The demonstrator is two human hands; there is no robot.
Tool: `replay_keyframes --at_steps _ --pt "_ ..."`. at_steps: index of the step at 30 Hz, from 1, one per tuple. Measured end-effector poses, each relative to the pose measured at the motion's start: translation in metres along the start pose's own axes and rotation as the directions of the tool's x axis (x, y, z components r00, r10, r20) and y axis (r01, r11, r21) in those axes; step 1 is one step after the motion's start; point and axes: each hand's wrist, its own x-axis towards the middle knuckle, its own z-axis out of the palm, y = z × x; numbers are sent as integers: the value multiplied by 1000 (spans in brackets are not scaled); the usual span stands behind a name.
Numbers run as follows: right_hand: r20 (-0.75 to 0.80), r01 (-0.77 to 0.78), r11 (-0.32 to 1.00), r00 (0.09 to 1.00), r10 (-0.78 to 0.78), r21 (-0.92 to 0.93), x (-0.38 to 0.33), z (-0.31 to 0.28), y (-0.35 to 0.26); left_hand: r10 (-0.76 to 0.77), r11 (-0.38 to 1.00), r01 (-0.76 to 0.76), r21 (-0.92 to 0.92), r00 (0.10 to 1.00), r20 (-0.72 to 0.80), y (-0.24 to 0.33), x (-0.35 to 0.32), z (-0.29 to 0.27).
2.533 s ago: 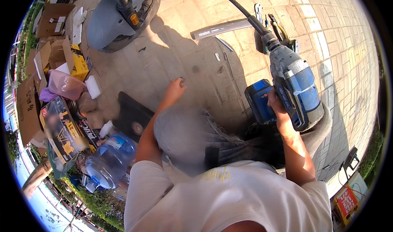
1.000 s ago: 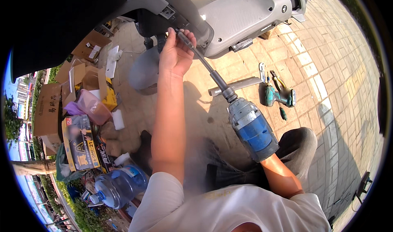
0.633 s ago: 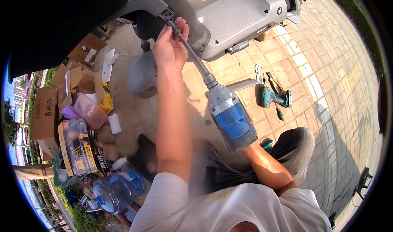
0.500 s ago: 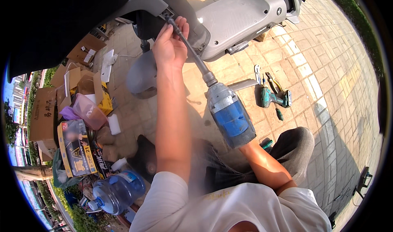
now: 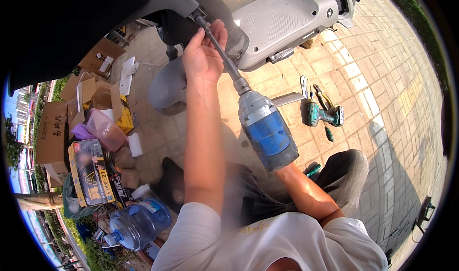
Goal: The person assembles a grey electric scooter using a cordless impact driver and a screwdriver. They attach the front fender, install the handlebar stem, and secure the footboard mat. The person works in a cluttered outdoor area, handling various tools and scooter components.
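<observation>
Both hands worked one blue power driver (image 5: 267,132) aimed up at the grey scooter (image 5: 287,20): the left hand (image 5: 203,55) curled round its long extension shaft (image 5: 220,48) just below the scooter's underside. The right hand was hidden behind the driver's body, its grip impossible to tell. A green drill (image 5: 322,115) lay on the paving, right of the driver.

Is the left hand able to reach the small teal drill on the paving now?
Probably not at once. The left hand is raised and steadies the extension bar of the blue power driver; the teal drill lies beyond that tool, on the person's right side.
</observation>
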Motion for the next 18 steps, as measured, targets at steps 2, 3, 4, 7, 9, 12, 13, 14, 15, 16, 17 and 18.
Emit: replay_keyframes --at_steps 2,3,4,7,9,12,13,14,15,16,17,18 --pt "12 -8 1000 1000 8 25 -1 2 7 -2 1000 2 -5 1000 5 0 0 2" --pt "13 -36 997 999 36 65 -1 2 6 -3 1000 3 -8 1000 7 0 0 2" --pt "8 -110 981 994 110 162 -5 1 0 -6 1000 6 -12 1000 3 0 1 1" --pt "-22 -198 900 974 224 388 -3 -1 -7 -8 1000 8 -19 1000 -3 -2 1 3" --pt "-20 -232 823 959 283 518 -3 -6 -14 -2 1000 2 -7 1000 -5 -3 1 4" --pt "24 -302 710 928 373 636 -6 -19 -32 -1 1000 1 -31 1000 22 -4 3 2" --pt "29 -321 707 919 392 630 -4 -22 -34 -7 999 8 -39 1000 24 -4 4 1" --pt "13 -308 743 927 374 595 -2 -24 -35 -12 999 14 -49 1000 27 -4 4 1" --pt "-2 -295 776 934 356 558 -1 -26 -36 -17 998 19 -58 999 29 -4 5 1" --pt "-32 -245 840 954 297 485 1 -29 -36 -17 998 19 -58 999 34 -4 5 0" --pt "-44 -226 847 959 280 482 2 -31 -35 -16 998 18 -58 999 38 -4 5 -1" --pt "-56 -206 854 963 264 478 3 -32 -34 -16 998 18 -59 999 43 -4 6 -1"
